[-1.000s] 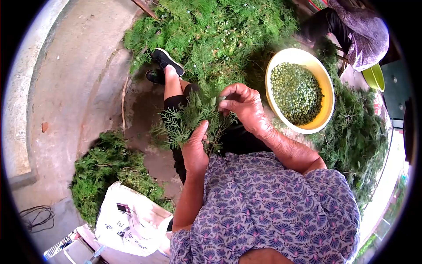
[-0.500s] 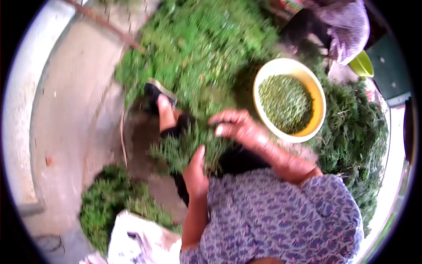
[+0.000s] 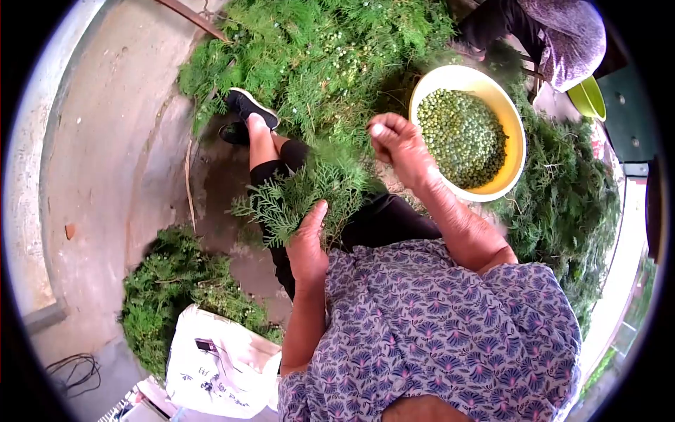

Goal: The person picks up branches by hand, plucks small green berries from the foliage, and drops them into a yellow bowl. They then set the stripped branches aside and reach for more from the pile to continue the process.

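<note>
Head view looks down on the person's lap. The left hand (image 3: 309, 246) grips a leafy green branch (image 3: 309, 193) by its stem, with the thumb raised along it and the fingers hidden behind the foliage. The branch fans out beyond the fingertips, across the person's dark trouser leg (image 3: 383, 221).

The right hand (image 3: 401, 144) is lifted just past the branch's tip, apart from it. Its fingers are curled in tight against the thumb in a pinch; whether anything sits between them cannot be made out. Just beside its knuckles, on the outer side, stands a yellow bowl (image 3: 515, 141) filled with small green berries (image 3: 460, 137).

Beyond both sets of fingertips lies a big heap of cut greenery (image 3: 330, 56), and the person's foot in a black shoe (image 3: 246, 105) rests at its edge. Well off to the outer side of the left hand, a smaller pile of greenery (image 3: 176, 281) sits on the concrete floor (image 3: 112, 141), touching a white printed bag (image 3: 218, 366). Past the bowl another person in a patterned top (image 3: 569, 35) crouches near a green bowl (image 3: 589, 98).
</note>
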Motion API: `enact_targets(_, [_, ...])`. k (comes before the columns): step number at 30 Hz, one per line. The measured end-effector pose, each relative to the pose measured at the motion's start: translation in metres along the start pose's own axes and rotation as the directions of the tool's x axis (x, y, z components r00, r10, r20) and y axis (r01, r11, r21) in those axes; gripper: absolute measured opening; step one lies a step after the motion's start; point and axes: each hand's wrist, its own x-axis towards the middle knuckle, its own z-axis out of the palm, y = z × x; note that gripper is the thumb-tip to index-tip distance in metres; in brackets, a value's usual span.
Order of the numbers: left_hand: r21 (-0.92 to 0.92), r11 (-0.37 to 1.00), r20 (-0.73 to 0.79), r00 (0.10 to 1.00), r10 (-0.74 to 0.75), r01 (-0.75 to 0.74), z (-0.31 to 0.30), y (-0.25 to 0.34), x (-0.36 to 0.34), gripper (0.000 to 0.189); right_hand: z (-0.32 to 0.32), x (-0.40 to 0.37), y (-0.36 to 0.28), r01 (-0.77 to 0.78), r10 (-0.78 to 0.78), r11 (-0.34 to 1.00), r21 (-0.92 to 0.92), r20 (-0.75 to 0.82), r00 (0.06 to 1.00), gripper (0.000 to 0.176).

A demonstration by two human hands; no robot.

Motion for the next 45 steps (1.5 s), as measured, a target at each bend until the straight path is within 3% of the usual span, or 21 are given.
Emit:
enact_targets(3, [0.038,0.999,0.019,1.000,-0.016,0.015,-0.005,0.003,-0.001,0.027,0.002,0.002,-0.007,-0.081,0.050,0.942,0.327,0.102,0.994,0.009])
enact_targets(6, [-0.036,0.998,0.061,0.997,0.055,-0.053,-0.005,-0.004,0.002,0.024,0.011,-0.001,-0.009,-0.179,0.060,0.889,0.422,0.281,0.958,0.009])
enact_targets(8, [0.177,0.945,0.181,0.953,0.244,-0.275,-0.013,-0.009,0.006,0.022,0.011,0.001,-0.004,-0.138,0.050,0.957,0.256,0.323,0.945,0.014])
enact_targets(12, [0.288,0.921,0.197,0.957,0.211,-0.262,-0.016,-0.002,0.003,0.020,0.016,-0.001,-0.007,-0.133,0.115,0.991,0.009,0.454,0.883,0.018])
enact_targets(14, [0.316,0.907,0.237,0.949,0.210,-0.279,-0.015,0.002,0.004,0.020,0.022,0.001,-0.004,0.189,0.013,0.912,-0.364,0.486,0.874,0.022])
enact_targets(15, [0.305,0.908,0.246,0.945,0.216,-0.287,-0.014,0.003,0.003,0.020,0.021,0.002,-0.005,0.070,0.163,0.901,-0.427,0.485,0.859,0.027])
enact_targets(20, [0.348,0.887,0.312,0.929,0.198,-0.305,-0.016,0.005,0.004,0.020,0.014,0.003,0.003,-0.068,0.278,0.916,-0.396,0.504,0.818,0.034])
enact_targets(24, [0.372,0.864,0.326,0.919,0.221,-0.340,-0.013,0.002,0.003,0.020,0.016,0.001,0.007,0.171,0.184,0.847,-0.504,0.579,0.794,0.028])
enact_targets(27, [0.427,0.828,0.328,0.916,0.232,-0.363,-0.011,0.004,0.001,0.018,0.014,-0.002,0.008,0.184,0.172,0.874,-0.450,0.639,0.750,0.024])
enact_targets(28, [0.485,0.793,0.310,0.920,0.240,-0.370,-0.012,0.005,0.001,0.017,0.018,-0.006,0.008,0.251,0.058,0.858,-0.447,0.571,0.819,0.021])
enact_targets(29, [0.311,0.912,0.283,0.942,0.179,-0.267,-0.011,0.001,0.002,0.015,0.021,-0.010,0.008,0.311,-0.057,0.837,-0.450,0.495,0.867,0.018])
enact_targets(30, [0.316,0.913,0.275,0.946,0.171,-0.258,-0.008,0.001,0.001,0.015,0.027,-0.014,0.008,0.525,-0.281,0.646,-0.553,0.468,0.838,0.014])
enact_targets(32, [0.220,0.955,0.233,0.961,0.146,-0.199,-0.002,0.003,-0.002,0.015,0.033,-0.014,0.011,0.562,-0.475,0.525,-0.639,0.328,0.817,0.012])
enact_targets(33, [0.186,0.940,0.234,0.942,0.241,-0.287,-0.001,0.004,-0.002,0.020,0.028,-0.005,0.013,0.506,-0.526,0.611,-0.609,0.166,0.834,0.009])
enact_targets(35, [0.197,0.958,0.189,0.967,0.173,-0.210,-0.001,0.012,-0.003,0.023,0.012,0.003,-0.004,0.216,-0.201,0.953,-0.213,0.090,0.975,0.008])
enact_targets(38, [0.208,0.976,0.104,0.994,0.041,-0.062,-0.003,0.019,-0.002,0.029,0.006,0.002,-0.009,-0.137,0.037,0.910,0.392,0.252,0.967,0.004])
enact_targets(39, [0.045,0.999,0.055,0.998,0.008,-0.011,-0.004,0.013,0.002,0.030,0.006,-0.002,-0.007,-0.182,0.036,0.879,0.441,0.319,0.947,0.005])
enact_targets(40, [-0.121,0.992,0.014,0.999,-0.031,0.032,-0.004,0.005,0.007,0.030,0.006,-0.007,-0.003,-0.229,0.030,0.843,0.487,0.384,0.923,0.005])
enact_targets(41, [-0.202,0.976,0.048,0.994,0.094,-0.082,-0.005,-0.009,0.015,0.028,0.011,-0.017,0.001,-0.253,0.073,0.834,0.491,0.355,0.932,0.017])
enact_targets(42, [-0.200,0.976,0.047,0.995,0.093,-0.082,-0.006,-0.008,0.015,0.028,0.008,-0.020,0.003,-0.328,0.068,0.858,0.395,0.546,0.835,0.017])
enact_targets(45, [-0.218,0.975,0.043,0.999,-0.027,0.036,-0.008,-0.003,0.011,0.029,0.026,-0.045,0.007,-0.299,0.296,0.953,-0.044,0.331,0.896,0.016])
